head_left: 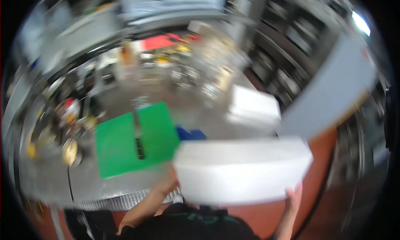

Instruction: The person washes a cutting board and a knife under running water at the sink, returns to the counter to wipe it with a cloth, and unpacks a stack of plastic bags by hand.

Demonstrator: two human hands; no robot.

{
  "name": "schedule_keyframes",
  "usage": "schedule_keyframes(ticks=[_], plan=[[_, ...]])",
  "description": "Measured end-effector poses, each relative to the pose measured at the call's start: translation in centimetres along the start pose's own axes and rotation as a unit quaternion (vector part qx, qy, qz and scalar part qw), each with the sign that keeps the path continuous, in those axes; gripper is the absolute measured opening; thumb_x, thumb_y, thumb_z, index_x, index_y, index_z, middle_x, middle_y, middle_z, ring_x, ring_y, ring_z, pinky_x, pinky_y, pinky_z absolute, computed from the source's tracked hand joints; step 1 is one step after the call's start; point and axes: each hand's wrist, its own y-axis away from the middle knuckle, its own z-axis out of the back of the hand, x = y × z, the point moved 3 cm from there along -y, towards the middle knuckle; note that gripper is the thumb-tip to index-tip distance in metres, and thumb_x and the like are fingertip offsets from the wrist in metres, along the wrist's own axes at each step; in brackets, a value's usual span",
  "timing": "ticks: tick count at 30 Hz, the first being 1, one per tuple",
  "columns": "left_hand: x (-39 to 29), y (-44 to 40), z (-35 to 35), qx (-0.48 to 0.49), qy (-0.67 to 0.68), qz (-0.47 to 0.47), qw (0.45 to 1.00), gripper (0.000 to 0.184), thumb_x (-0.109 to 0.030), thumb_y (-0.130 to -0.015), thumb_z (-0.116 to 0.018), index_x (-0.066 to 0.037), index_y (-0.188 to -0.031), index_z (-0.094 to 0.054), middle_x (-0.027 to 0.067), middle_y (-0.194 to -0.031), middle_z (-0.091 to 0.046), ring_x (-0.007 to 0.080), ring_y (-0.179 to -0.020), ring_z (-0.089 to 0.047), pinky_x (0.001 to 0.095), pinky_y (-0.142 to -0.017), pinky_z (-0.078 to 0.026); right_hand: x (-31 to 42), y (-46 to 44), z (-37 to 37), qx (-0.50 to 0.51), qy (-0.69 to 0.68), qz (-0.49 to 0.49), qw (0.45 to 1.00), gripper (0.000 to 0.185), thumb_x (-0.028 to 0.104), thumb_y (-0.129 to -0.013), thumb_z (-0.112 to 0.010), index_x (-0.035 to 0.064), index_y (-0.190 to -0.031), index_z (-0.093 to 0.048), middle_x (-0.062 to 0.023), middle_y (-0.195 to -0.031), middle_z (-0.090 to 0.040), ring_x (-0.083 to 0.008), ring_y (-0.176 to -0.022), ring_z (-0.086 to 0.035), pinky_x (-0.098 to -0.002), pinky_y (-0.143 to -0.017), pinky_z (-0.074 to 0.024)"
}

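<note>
A long white box (237, 173), which looks like foam, is held up in front of my body. My left hand (173, 177) grips its left end; most of those fingers are hidden by the box. At the lower right corner, my right hand (294, 196) is closed around the edge, with some fingers in sight. To the left, a green cutting board (118, 144) lies on the steel counter (137, 183). A knife (139, 142) with a dark handle rests across the board. A blue cloth-like item (190, 133) lies between the board and the box.
Another white box (255, 106) stands on the counter's right side. Blurred containers and food items crowd the back. At the left are several bowls, one with pale contents (71, 152). Shelving racks (287, 36) and a grey panel (329, 90) are at the right, above a red floor (262, 219).
</note>
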Motion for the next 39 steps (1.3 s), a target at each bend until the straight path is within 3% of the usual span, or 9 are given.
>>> schedule_keyframes(ticks=[8, 17, 19, 24, 28, 31, 33, 37, 39], plan=[[8.7, -8.4, -10.5, 0.031, 0.297, 0.051, 0.953, 0.086, -0.075, -0.084, -0.026, -0.012, -0.143, -0.033, 0.0065, -0.143, -0.039, 0.0262, -0.129, -0.037, 0.0428, -0.107, -0.028, 5.5, -1.3, 7.6, 0.114, 0.31, 0.145, 0.933, 0.096, 0.024, -0.061, -0.085, -0.0009, -0.139, -0.035, -0.0156, -0.138, -0.042, -0.0262, -0.128, -0.04, -0.04, -0.106, -0.0314], [9.5, -18.2, -31.8, 0.068, -0.082, -0.012, 0.994, 0.074, -0.059, -0.09, -0.045, -0.008, -0.142, -0.035, 0.0099, -0.144, -0.038, 0.0246, -0.13, -0.037, 0.0375, -0.107, -0.029, -3.2, -2.9, 32.3, -0.058, 0.148, -0.056, 0.986, 0.094, 0.04, -0.076, -0.074, 0.0015, -0.145, -0.022, -0.0153, -0.132, -0.047, -0.0261, -0.116, -0.05, -0.0387, -0.098, -0.0411], [5.8, -19.7, -37.3, 0.117, -0.209, -0.083, 0.967, 0.075, -0.058, -0.087, -0.052, -0.006, -0.14, -0.04, 0.0113, -0.143, -0.039, 0.0251, -0.13, -0.037, 0.037, -0.107, -0.028, -6.9, -3.6, 35.7, -0.231, -0.183, -0.077, 0.953, 0.093, 0.066, -0.082, -0.052, 0.0042, -0.145, -0.022, -0.0145, -0.143, -0.036, -0.0292, -0.128, -0.04, -0.0416, -0.103, -0.0374], [3.0, -26.9, -44.2, 0.324, -0.321, -0.236, 0.858, 0.089, -0.06, -0.072, -0.069, 0.001, -0.133, -0.048, 0.0186, -0.139, -0.043, 0.0291, -0.131, -0.037, 0.0404, -0.107, -0.025, -14.2, -10.2, 35.0, -0.21, -0.342, -0.119, 0.908, 0.083, 0.065, -0.089, -0.038, 0.0061, -0.145, -0.021, -0.0139, -0.148, -0.03, -0.0308, -0.133, -0.034, -0.0444, -0.106, -0.0352], [7.3, -38.2, -46.6, 0.357, -0.056, -0.052, 0.931, 0.095, -0.072, -0.074, -0.056, -0.001, -0.136, -0.044, 0.018, -0.137, -0.046, 0.0255, -0.131, -0.037, 0.0414, -0.105, -0.028, -22.0, -15.7, 35.3, -0.07, -0.56, -0.195, 0.803, 0.066, 0.05, -0.091, -0.051, 0.0062, -0.139, -0.038, -0.0123, -0.137, -0.045, -0.0284, -0.123, -0.045, -0.0415, -0.101, -0.0391], [9.3, -46.7, -53.7, 0.334, -0.036, 0.002, 0.942, 0.09, -0.074, -0.083, -0.037, -0.002, -0.136, -0.043, 0.0135, -0.129, -0.053, 0.0197, -0.113, -0.055, 0.0312, -0.087, -0.045, -22.5, -20.4, 35.2, -0.041, -0.47, -0.261, 0.842, 0.062, 0.047, -0.091, -0.053, 0.0059, -0.135, -0.042, -0.012, -0.133, -0.048, -0.0274, -0.121, -0.047, -0.0409, -0.1, -0.0397], [11.2, -50.1, -57.8, 0.399, 0.105, 0.192, 0.891, 0.073, -0.062, -0.093, -0.032, 0.003, -0.106, -0.061, 0.0054, -0.093, -0.064, 0.0086, -0.085, -0.06, 0.0245, -0.069, -0.049, -23.3, -22.7, 35.3, -0.012, -0.398, -0.299, 0.868, 0.058, 0.044, -0.091, -0.055, 0.0057, -0.133, -0.044, -0.0118, -0.131, -0.05, -0.0268, -0.119, -0.049, -0.0404, -0.1, -0.0401], [13.7, -56.9, -61.3, 0.624, -0.157, 0.164, 0.747, 0.068, -0.057, -0.096, -0.033, 0.003, -0.098, -0.064, 0.0069, -0.089, -0.065, 0.0089, -0.078, -0.06, 0.0258, -0.071, -0.049, -24.0, -28.3, 38.2, 0.105, -0.215, -0.336, 0.911, 0.052, 0.039, -0.09, -0.058, 0.0053, -0.129, -0.05, -0.0114, -0.126, -0.054, -0.0255, -0.115, -0.051, -0.0396, -0.098, -0.0409], [11.4, -58.1, -62.5, 0.476, -0.16, 0.358, 0.787, 0.059, -0.05, -0.098, -0.036, 0.001, -0.099, -0.066, 0.0064, -0.093, -0.066, 0.0101, -0.083, -0.06, 0.0264, -0.077, -0.048, -22.9, -32.0, 41.6, 0.169, -0.079, -0.284, 0.94, 0.049, 0.036, -0.09, -0.06, 0.0051, -0.127, -0.052, -0.0112, -0.124, -0.056, -0.0249, -0.114, -0.053, -0.0391, -0.098, -0.0413]])
